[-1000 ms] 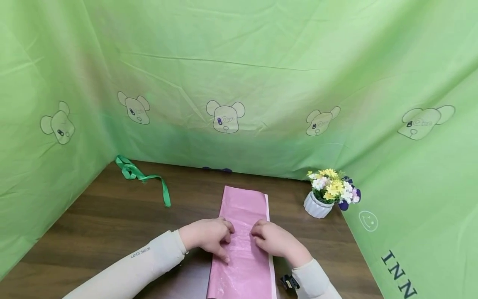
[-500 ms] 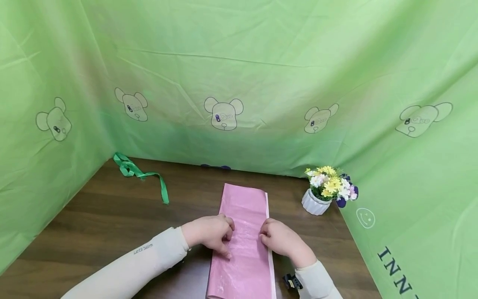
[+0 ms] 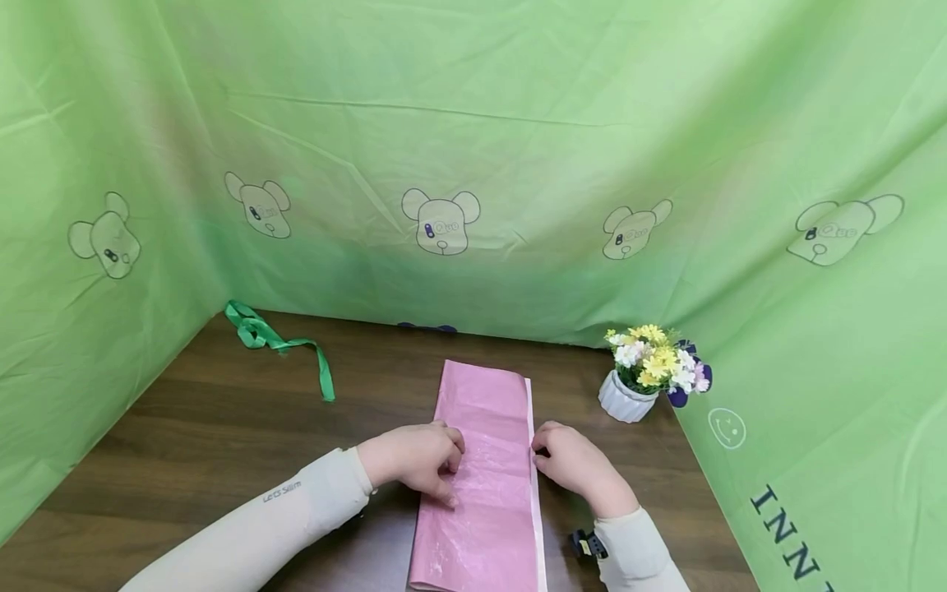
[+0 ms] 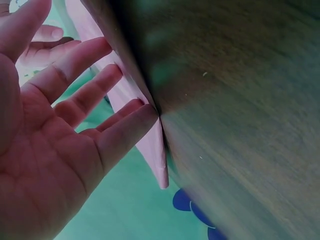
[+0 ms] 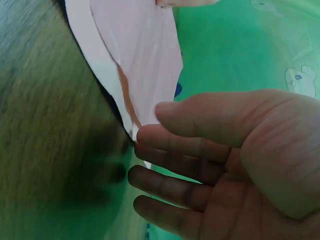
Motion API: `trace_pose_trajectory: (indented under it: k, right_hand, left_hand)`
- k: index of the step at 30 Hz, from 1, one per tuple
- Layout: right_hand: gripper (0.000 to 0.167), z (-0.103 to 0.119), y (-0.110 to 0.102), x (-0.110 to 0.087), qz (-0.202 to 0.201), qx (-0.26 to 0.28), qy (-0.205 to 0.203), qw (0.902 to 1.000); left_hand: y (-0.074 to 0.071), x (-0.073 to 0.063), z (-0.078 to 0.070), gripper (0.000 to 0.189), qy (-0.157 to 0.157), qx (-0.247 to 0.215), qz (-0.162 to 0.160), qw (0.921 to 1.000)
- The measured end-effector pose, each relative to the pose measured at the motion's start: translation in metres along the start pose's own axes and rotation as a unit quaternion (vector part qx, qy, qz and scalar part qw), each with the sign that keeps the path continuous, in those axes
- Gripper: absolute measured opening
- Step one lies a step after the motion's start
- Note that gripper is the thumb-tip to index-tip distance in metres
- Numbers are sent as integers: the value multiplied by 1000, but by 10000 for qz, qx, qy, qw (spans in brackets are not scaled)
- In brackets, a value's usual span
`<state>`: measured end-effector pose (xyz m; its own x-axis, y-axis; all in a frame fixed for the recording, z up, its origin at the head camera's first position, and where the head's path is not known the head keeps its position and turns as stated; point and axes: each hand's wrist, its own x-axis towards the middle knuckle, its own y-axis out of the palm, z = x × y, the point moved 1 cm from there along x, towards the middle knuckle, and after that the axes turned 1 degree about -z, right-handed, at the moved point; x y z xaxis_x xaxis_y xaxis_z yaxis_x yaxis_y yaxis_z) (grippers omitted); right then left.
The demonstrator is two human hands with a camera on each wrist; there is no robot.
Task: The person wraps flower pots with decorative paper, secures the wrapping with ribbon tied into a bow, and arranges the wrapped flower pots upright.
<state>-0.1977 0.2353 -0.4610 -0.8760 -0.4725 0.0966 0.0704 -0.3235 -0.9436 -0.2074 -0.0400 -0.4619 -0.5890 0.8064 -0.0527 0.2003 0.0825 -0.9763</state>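
Note:
A long, folded sheet of pink wrapping paper [image 3: 484, 411] lies lengthwise on the brown table [image 3: 185, 427], a pale strip showing along its right edge. My left hand [image 3: 422, 462] rests on the paper's left side with fingertips down, and the left wrist view shows its fingers [image 4: 125, 125] fairly straight against the paper's edge. At the right edge is my right hand [image 3: 573, 460], fingers slightly bent, tips right at the pale strip. In the right wrist view the paper's layers part there, showing a brownish gap, with thumb and index finger apart beside the edge.
A loose green ribbon [image 3: 284, 341] lies at the back left. On the back right stands a white pot of artificial flowers [image 3: 632, 386]. Green cloth [image 3: 459, 123] with printed bear heads hangs around the table. A small black device [image 3: 587, 544] sits at the right wrist.
My right hand has slid rightward from the paper's surface to its right edge, its fingers spreading slightly. The left hand has stayed on the left side of the paper.

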Motion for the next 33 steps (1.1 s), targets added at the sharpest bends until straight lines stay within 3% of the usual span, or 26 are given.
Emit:
trace_pose_trajectory:
  k: [9,24,29,33]
  right_hand:
    - [11,-12,1,2,-36,-163,54,9998]
    - [21,-19,7,10,8,-218,315,9993]
    - [22,-17,8,11,-5,-156,273,9995]
    - [23,-18,10,11,18,-131,317,9994]
  left_hand:
    - [1,5,0,30,-32,20,44,10000]
    - [-5,35,5,23,27,616,215,9979]
    - [-6,50,5,21,65,810,-101,9966]
    - [-3,70,2,11,585,683,-453,9949]
